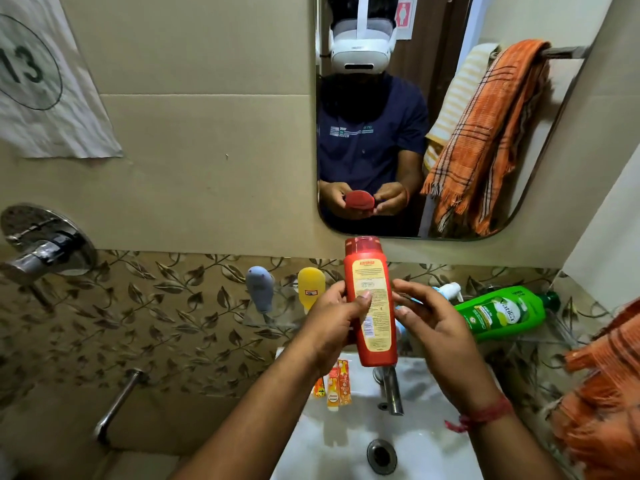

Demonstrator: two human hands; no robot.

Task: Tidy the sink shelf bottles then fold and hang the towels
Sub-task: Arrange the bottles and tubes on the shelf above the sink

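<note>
- The green bottle [504, 311] reads "Vatika"; it lies on its side on the shelf [554, 327] right of the hands.
- The red bottle [372, 303] bears a cream back label with small print and a barcode; its brand line is too blurred to read.
- A paper [41, 81] on the wall shows "13" in a circle.
- The left hand [332, 323] has its grip clamped on the red bottle, thumb across the label, holding it upright above the sink [433, 455].
- The right hand [433, 323] sits just beside the bottle, grip apart, fingers loosely curved; contact cannot be told.
- A yellow bottle [311, 285] and a grey one [259, 289] stand left of the hands; a white pump bottle [450, 291] is partly hidden behind the right hand.
- Orange tubes [337, 386] lie on the sink rim beside the tap [391, 389].
- An orange towel [602, 393] hangs at the right edge; the mirror [554, 140] reflects one on a rail.
</note>
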